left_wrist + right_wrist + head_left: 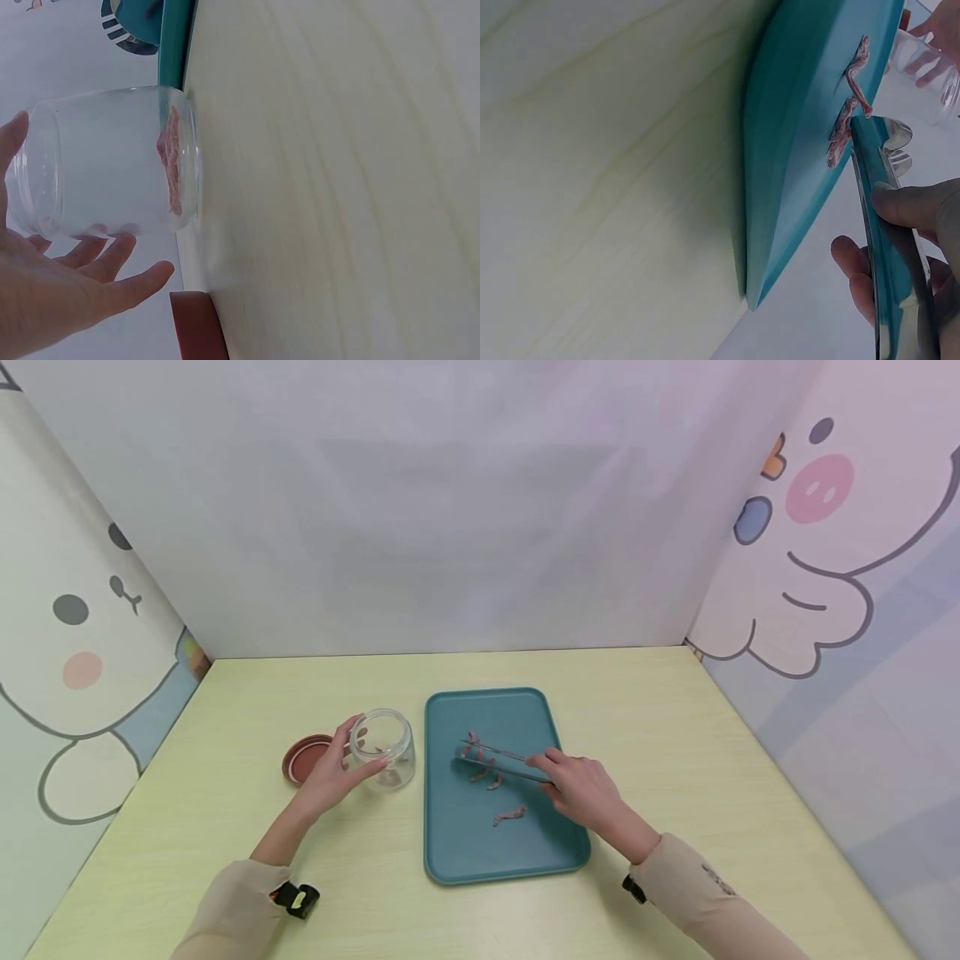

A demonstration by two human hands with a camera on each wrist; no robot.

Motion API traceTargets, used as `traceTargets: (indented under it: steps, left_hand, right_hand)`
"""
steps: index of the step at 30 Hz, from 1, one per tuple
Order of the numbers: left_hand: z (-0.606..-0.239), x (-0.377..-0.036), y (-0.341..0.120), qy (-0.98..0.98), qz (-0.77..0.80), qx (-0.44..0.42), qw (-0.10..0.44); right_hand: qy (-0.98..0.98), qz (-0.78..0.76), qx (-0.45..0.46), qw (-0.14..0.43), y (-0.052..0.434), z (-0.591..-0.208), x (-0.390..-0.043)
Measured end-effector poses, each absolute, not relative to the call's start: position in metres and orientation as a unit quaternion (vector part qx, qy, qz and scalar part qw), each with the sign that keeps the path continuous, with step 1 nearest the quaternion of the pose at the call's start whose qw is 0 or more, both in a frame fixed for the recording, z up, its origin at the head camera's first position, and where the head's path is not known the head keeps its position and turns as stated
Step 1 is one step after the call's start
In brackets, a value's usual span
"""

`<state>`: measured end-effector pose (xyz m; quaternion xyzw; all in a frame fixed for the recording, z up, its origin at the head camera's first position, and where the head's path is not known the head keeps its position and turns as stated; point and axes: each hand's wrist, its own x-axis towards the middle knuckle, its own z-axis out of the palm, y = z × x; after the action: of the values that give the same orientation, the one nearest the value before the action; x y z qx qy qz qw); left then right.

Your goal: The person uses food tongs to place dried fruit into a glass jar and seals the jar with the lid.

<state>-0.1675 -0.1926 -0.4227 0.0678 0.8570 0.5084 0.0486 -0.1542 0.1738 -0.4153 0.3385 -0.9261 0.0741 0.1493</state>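
Left of centre in the head frame, the left hand [330,777] had its grip round a clear glass jar [405,765], thumb on the near side of the rim and fingers on the far side. The jar stood upright on the pale surface [360,893], and a pinkish piece [172,161] lay at its bottom.

Right of centre, the right hand [588,797] grasped metal tongs [510,771], whose two arms stood apart and pointed left over the teal tray [465,847]. Their tips were among a few pinkish strips [495,782] near the middle of the tray; whether they pinched any could not be told. A separate strip [510,815] lay a little lower in the frame, on the tray.

The tray sat just right of the jar. A reddish-brown disc [303,762] rested on the surface to the jar's left, partly behind the left hand. A whitish backdrop [480,527] filled the upper middle.
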Motion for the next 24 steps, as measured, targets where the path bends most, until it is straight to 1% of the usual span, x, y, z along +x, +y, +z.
traceTargets:
  steps: [12,24]
  left_hand:
    - [-0.4233,-0.1674,-0.1931,0.855,0.511,0.072,0.048]
    - [-0.4228,-0.1676,-0.1933,0.861,0.502,0.067,0.047]
  right_hand:
    - [-0.928,0.097,0.329,0.148,0.1754,-0.4175,-0.1577]
    - [-0.924,0.164,0.31,0.156,0.1804,-0.4206,-0.1615]
